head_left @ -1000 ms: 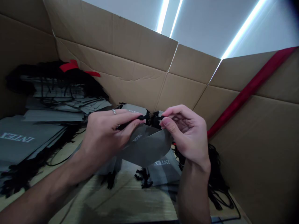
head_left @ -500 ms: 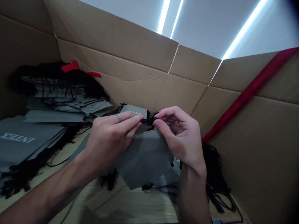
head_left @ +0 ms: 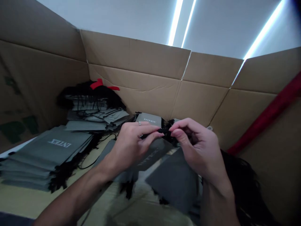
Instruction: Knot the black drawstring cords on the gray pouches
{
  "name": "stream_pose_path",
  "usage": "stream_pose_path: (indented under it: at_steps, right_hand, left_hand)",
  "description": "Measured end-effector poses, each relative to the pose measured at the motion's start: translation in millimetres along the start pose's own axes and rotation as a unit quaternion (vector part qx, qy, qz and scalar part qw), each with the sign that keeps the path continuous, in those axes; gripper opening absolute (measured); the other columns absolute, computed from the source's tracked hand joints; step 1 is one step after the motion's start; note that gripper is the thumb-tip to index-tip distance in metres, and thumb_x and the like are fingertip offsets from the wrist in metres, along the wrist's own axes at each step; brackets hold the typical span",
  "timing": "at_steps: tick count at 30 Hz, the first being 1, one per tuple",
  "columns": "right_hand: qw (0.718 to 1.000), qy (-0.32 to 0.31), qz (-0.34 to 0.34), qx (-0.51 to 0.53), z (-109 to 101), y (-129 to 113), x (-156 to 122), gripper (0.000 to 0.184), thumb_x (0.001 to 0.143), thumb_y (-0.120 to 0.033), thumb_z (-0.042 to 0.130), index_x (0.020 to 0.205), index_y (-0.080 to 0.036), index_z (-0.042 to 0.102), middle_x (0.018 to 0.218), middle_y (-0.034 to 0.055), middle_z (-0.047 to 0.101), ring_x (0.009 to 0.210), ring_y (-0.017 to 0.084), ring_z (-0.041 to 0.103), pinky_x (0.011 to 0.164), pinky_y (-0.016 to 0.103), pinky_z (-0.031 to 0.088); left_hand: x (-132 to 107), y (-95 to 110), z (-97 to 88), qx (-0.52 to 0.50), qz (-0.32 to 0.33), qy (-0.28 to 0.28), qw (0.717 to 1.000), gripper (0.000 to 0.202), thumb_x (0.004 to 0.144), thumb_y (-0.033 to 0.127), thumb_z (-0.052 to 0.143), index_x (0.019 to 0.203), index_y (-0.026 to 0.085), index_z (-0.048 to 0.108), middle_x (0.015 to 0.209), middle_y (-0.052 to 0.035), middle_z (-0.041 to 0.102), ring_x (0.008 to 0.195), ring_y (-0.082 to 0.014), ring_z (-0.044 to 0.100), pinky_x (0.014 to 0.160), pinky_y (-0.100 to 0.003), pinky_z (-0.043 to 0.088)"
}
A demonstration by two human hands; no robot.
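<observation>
My left hand, with a ring on one finger, pinches a black cord between thumb and fingertips. Close beside it, my right hand grips the same dark bunch of cord with thumb and forefinger. Below the hands hangs a grey flat piece, with a blank face showing. Another grey piece with pale, blurred lettering lies partly behind my left hand. Just beyond my fingers rests a grey piece printed INTEX, edged with black cord ends. How the cord joins the hanging piece is hidden.
Stacked grey INTEX pieces lie at the left on a pale surface. Behind them stands a taller pile topped with black cords and a red strip. Cardboard walls enclose the area; a red band crosses the right wall.
The view has swung left, so everything sits further right and more of the left stack shows. Both hands keep hold of the cord; the hanging grey piece has shifted, exposing the lettered piece.
</observation>
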State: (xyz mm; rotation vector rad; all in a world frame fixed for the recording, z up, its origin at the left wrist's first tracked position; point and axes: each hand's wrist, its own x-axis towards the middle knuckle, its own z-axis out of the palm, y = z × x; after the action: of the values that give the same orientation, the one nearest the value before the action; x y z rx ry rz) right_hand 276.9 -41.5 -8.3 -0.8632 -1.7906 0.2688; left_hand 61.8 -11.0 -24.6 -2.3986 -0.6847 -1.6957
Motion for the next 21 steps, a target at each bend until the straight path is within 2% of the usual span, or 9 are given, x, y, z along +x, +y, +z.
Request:
stream_pose_path:
  at_steps: [1, 2, 4, 8, 11, 13, 17, 21]
  right_hand:
    - [1.000, 0.001, -0.001, -0.002, 2.1, 1.1, 0.4, 0.010, 0.102, -0.032, 0.083, 0.107, -0.027, 0.077, 0.089, -0.0024, 0.070, 0.068, 0.011, 0.059, 0.056, 0.023, 0.045]
    - [1.000, -0.004, -0.004, -0.001, 4.5, 2.4, 0.8, 0.023, 0.094, -0.033, 0.091, 0.112, -0.027, 0.077, 0.091, -0.0025, 0.070, 0.068, 0.011, 0.058, 0.055, 0.023, 0.045]
    - [1.000, -0.026, -0.012, 0.005, 9.8, 4.9, 1.8, 0.032, 0.089, -0.031, 0.096, 0.115, -0.028, 0.078, 0.093, -0.0028, 0.072, 0.067, 0.011, 0.057, 0.056, 0.024, 0.046]
    - [0.999, -0.032, -0.011, 0.037, 15.8, 8.7, 4.1, 0.007, 0.096, -0.026, 0.087, 0.096, -0.025, 0.080, 0.089, -0.0028, 0.076, 0.068, 0.011, 0.064, 0.059, 0.024, 0.048]
    - [0.999, -0.023, 0.004, 0.043, 15.1, 10.1, 5.4, 0.007, 0.097, -0.018, 0.082, 0.094, -0.024, 0.077, 0.090, -0.0028, 0.077, 0.077, 0.012, 0.070, 0.067, 0.023, 0.053]
    - [0.999, -0.026, 0.009, 0.039, 14.5, 11.0, 5.7, 0.007, 0.099, -0.018, 0.078, 0.095, -0.023, 0.074, 0.090, -0.0029, 0.075, 0.077, 0.012, 0.068, 0.068, 0.023, 0.052]
    - [0.993, -0.072, 0.029, 0.093, 16.1, 12.2, 5.8, 0.015, 0.098, -0.026, 0.084, 0.100, -0.024, 0.070, 0.087, -0.0040, 0.069, 0.072, 0.011, 0.062, 0.062, 0.023, 0.047]
    - [0.990, -0.063, 0.015, 0.124, 13.5, 15.0, 8.3, 0.013, 0.098, -0.025, 0.086, 0.093, -0.022, 0.074, 0.087, -0.0023, 0.071, 0.079, 0.013, 0.064, 0.070, 0.024, 0.050]
  left_hand:
    - [-0.3, -0.3, 0.7, -0.003, 0.009, -0.008, 1.000, 0.009, 0.102, 0.015, 0.080, 0.096, 0.014, 0.086, 0.085, -0.0031, 0.086, 0.069, -0.0130, 0.079, 0.066, -0.020, 0.056]
    - [-1.2, -0.7, 1.2, 0.000, 0.020, -0.016, 1.000, 0.012, 0.104, 0.016, 0.078, 0.097, 0.013, 0.086, 0.088, -0.0052, 0.086, 0.071, -0.0142, 0.080, 0.066, -0.021, 0.056]
    - [-4.0, -1.5, 1.7, 0.008, 0.037, -0.026, 0.999, 0.015, 0.106, 0.015, 0.073, 0.097, 0.011, 0.085, 0.092, -0.0087, 0.087, 0.074, -0.0160, 0.081, 0.067, -0.022, 0.056]
    - [-6.6, -1.0, -0.6, 0.000, 0.025, -0.045, 0.999, 0.013, 0.105, 0.013, 0.072, 0.101, 0.011, 0.084, 0.091, -0.0068, 0.086, 0.075, -0.0151, 0.079, 0.070, -0.023, 0.055]
    - [-4.7, 2.0, -2.9, -0.039, -0.005, -0.095, 0.995, 0.012, 0.106, 0.014, 0.070, 0.107, 0.014, 0.082, 0.093, -0.0018, 0.085, 0.076, -0.0123, 0.076, 0.071, -0.022, 0.054]
    - [-3.8, 3.3, -2.9, -0.045, -0.017, -0.114, 0.992, 0.014, 0.108, 0.015, 0.067, 0.104, 0.015, 0.081, 0.092, -0.0004, 0.084, 0.073, -0.0109, 0.073, 0.069, -0.022, 0.052]
    - [-5.8, 2.5, 0.6, 0.001, 0.015, -0.086, 0.996, 0.018, 0.108, 0.012, 0.062, 0.102, 0.011, 0.079, 0.084, -0.0028, 0.078, 0.071, -0.0127, 0.069, 0.069, -0.024, 0.051]
    - [-9.6, 4.9, 3.3, 0.030, 0.051, -0.078, 0.995, 0.022, 0.105, 0.005, 0.057, 0.095, 0.011, 0.076, 0.077, -0.0019, 0.068, 0.064, -0.0119, 0.058, 0.061, -0.026, 0.044]
